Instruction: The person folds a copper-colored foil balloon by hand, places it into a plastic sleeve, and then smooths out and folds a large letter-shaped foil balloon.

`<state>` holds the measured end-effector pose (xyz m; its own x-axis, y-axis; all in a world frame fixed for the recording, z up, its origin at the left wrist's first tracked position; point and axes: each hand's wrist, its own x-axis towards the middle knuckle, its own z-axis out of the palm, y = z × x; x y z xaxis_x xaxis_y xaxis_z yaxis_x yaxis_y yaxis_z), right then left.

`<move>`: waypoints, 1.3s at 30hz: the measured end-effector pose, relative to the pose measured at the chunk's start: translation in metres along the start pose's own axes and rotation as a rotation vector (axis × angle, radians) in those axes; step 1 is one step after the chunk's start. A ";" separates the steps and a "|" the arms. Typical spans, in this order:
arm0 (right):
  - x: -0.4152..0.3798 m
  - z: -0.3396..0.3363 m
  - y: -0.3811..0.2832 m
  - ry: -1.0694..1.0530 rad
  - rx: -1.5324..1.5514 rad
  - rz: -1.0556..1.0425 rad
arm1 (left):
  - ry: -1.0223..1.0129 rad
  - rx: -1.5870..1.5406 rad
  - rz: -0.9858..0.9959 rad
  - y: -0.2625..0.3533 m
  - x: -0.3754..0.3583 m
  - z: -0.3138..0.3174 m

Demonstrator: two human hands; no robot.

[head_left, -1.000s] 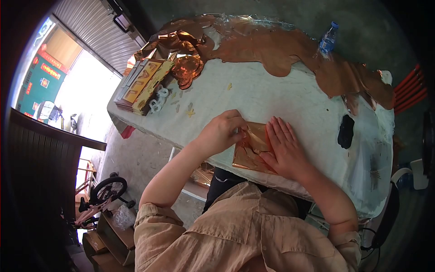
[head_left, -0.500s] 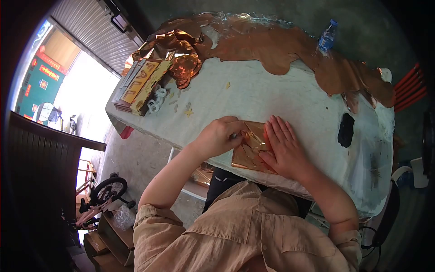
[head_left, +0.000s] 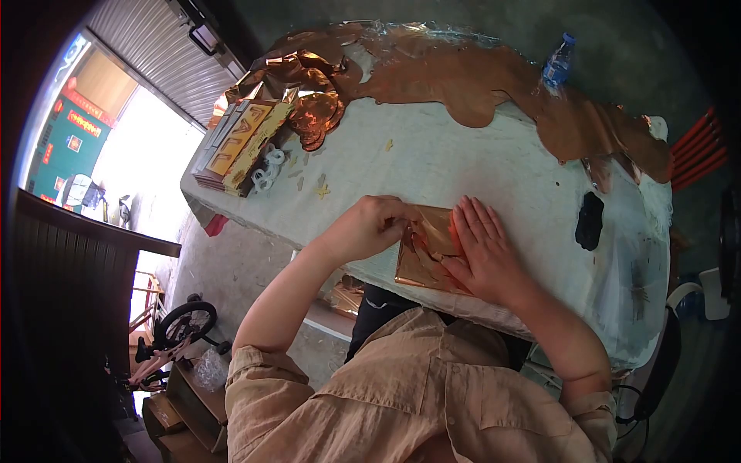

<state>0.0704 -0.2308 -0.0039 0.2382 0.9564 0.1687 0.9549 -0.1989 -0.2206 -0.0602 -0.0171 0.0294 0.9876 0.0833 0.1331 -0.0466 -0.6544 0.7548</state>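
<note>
Head view: a copper-foil packet [head_left: 435,245] lies flat by the near edge of the bench [head_left: 432,154], probably for easy reach. My right hand [head_left: 488,256] rests across its right side, outstretched fingers gripping nothing, seemingly bracing it; my left hand [head_left: 376,224] apparently pinches loose foil [head_left: 417,228].

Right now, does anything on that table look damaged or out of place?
Yes: the copper-coloured foil looks ragged beside the left hand, though that may be intended. Small yellow pieces also lie scattered on the white cloth, unlike the stacked cards nearby.
</note>
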 end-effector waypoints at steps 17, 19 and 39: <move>0.001 -0.002 0.000 -0.019 -0.011 -0.005 | 0.136 0.433 0.355 -0.010 0.000 0.004; 0.000 -0.001 0.000 -0.010 -0.009 -0.006 | 0.135 0.536 0.401 -0.010 0.000 0.003; 0.000 -0.003 0.000 0.016 -0.026 -0.012 | 0.069 0.514 0.450 -0.014 0.004 0.005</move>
<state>0.0704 -0.2313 -0.0014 0.2296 0.9552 0.1868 0.9619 -0.1933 -0.1935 -0.0548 -0.0110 0.0159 0.8764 -0.2438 0.4154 -0.3561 -0.9087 0.2179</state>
